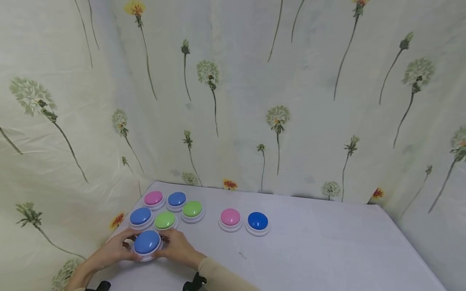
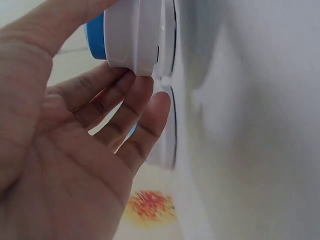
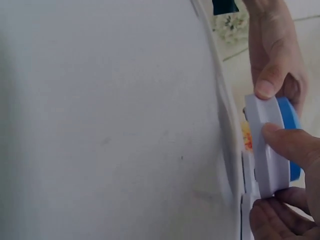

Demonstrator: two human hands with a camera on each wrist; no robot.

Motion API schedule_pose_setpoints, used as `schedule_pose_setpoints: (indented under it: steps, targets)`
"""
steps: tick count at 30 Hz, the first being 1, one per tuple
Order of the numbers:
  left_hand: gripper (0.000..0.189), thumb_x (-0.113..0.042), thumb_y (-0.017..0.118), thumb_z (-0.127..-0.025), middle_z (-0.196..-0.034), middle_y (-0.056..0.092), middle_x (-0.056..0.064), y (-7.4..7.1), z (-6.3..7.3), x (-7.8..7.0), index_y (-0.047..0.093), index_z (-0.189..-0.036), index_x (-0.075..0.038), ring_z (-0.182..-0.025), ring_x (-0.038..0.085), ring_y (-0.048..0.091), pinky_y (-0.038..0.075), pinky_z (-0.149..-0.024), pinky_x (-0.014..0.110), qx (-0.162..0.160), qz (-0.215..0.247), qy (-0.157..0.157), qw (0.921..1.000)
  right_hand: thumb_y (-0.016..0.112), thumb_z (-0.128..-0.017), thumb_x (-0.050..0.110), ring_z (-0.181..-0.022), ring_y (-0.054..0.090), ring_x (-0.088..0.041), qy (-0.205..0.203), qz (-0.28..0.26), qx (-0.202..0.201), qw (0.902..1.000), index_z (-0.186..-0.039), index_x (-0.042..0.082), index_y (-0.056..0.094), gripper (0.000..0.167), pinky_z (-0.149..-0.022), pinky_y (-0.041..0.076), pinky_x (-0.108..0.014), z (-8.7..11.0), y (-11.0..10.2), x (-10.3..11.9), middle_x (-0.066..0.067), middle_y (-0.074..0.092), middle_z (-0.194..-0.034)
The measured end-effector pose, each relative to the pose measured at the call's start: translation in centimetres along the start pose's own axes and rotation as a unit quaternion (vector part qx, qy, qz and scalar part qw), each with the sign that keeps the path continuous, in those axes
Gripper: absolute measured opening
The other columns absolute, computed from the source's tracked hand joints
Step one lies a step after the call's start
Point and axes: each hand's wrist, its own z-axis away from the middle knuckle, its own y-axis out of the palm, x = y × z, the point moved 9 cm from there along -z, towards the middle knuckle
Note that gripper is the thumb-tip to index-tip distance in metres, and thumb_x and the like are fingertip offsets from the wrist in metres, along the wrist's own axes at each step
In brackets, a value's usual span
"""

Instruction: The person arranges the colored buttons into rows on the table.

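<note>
A round push button [image 1: 147, 241] with a blue dome and a white base is held between both hands, close over the front left of the table. My left hand [image 1: 114, 250] grips its left side, with the thumb at the near side of the base and fingertips at the far side in the left wrist view. From the right, my right hand [image 1: 178, 247] pinches the white base [image 3: 270, 150] between thumb and fingers. Just beyond the held button are a green button [image 1: 165, 220] and another blue button [image 1: 140, 216].
Farther back stand a pink button [image 1: 153, 198], a blue one [image 1: 176, 199] and a second green one [image 1: 192, 209]. Apart to their right are a pink button [image 1: 230, 217] and a darker blue one [image 1: 257, 221]. A flower-printed curtain [image 1: 240, 81] surrounds the white table [image 1: 327, 250].
</note>
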Motion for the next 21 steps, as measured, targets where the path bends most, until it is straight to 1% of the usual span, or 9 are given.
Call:
schedule_pose_setpoints:
  steps: [3,6,10,12,14,17,19,21]
  targets:
    - [0.068,-0.025,0.083,-0.073,-0.123,0.058,0.013,0.3,-0.1,-1.0,0.054,-0.130,-0.003,-0.096,0.009,0.052,0.049,-0.074,0.023,0.000,-0.005,0.007,1.0000,0.082,-0.074,0.033,-0.106,0.057,0.000,0.003,-0.022,-0.002,0.9997,-0.128,0.018,0.062,0.059,-0.087,0.049,-0.014,0.8,-0.7,-0.1,0.007,0.064,-0.119]
    - [0.067,-0.026,0.082,-0.073,-0.121,0.059,0.011,0.8,-0.4,-1.8,0.054,-0.130,-0.003,-0.097,0.011,0.053,0.049,-0.075,0.023,0.007,-0.013,0.007,0.9999,0.082,-0.075,0.033,-0.104,0.058,0.000,0.015,-0.043,-0.009,0.9989,-0.126,0.018,0.062,0.057,-0.086,0.050,-0.015,1.6,-1.5,-0.4,0.007,0.063,-0.117]
    - [0.067,-0.030,0.081,-0.076,-0.126,0.058,0.010,1.9,-0.7,-2.9,0.053,-0.132,-0.005,-0.099,0.014,0.053,0.048,-0.076,0.023,0.020,-0.029,0.001,0.9994,0.082,-0.075,0.035,-0.102,0.059,0.000,0.028,-0.054,-0.015,0.9981,-0.125,0.017,0.062,0.057,-0.085,0.051,-0.016,2.9,-2.8,-0.7,0.006,0.065,-0.116]
    - [0.067,-0.032,0.080,-0.076,-0.126,0.058,0.009,2.4,-0.9,-3.5,0.054,-0.132,-0.007,-0.099,0.013,0.054,0.048,-0.077,0.023,0.023,-0.036,0.004,0.9991,0.082,-0.075,0.035,-0.102,0.059,0.000,0.033,-0.059,-0.013,0.9977,-0.124,0.015,0.062,0.056,-0.085,0.051,-0.016,3.6,-3.5,-0.7,0.006,0.065,-0.116]
    - [0.067,-0.034,0.081,-0.076,-0.125,0.059,0.007,2.9,-1.0,-4.3,0.055,-0.132,-0.008,-0.098,0.011,0.054,0.048,-0.076,0.023,0.022,-0.044,0.019,0.9986,0.082,-0.075,0.035,-0.103,0.060,-0.001,0.037,-0.065,-0.011,0.9971,-0.123,0.014,0.061,0.056,-0.086,0.052,-0.017,4.3,-4.3,-0.7,0.005,0.064,-0.116]
    - [0.066,-0.035,0.080,-0.076,-0.123,0.058,0.005,3.8,-1.2,-5.8,0.055,-0.132,-0.011,-0.099,0.008,0.053,0.048,-0.077,0.024,0.026,-0.042,0.045,0.9978,0.082,-0.075,0.033,-0.102,0.059,-0.002,0.038,-0.070,-0.008,0.9968,-0.123,0.013,0.061,0.056,-0.087,0.052,-0.018,5.4,-5.5,-0.7,0.004,0.062,-0.115]
    - [0.065,-0.036,0.080,-0.076,-0.119,0.058,0.003,4.5,-1.5,-6.8,0.056,-0.131,-0.013,-0.099,0.007,0.053,0.049,-0.078,0.024,0.031,-0.044,0.061,0.9967,0.082,-0.075,0.033,-0.102,0.059,-0.002,0.035,-0.067,-0.008,0.9971,-0.123,0.013,0.061,0.056,-0.087,0.052,-0.018,6.1,-6.3,-0.8,0.004,0.061,-0.114]
    - [0.063,-0.038,0.080,-0.076,-0.115,0.057,0.001,5.2,-1.8,-7.7,0.057,-0.130,-0.015,-0.099,0.007,0.052,0.049,-0.078,0.024,0.038,-0.047,0.070,0.9957,0.083,-0.075,0.034,-0.101,0.058,-0.003,0.030,-0.057,-0.013,0.9979,-0.123,0.015,0.062,0.056,-0.086,0.052,-0.018,6.8,-7.1,-1.0,0.003,0.061,-0.114]
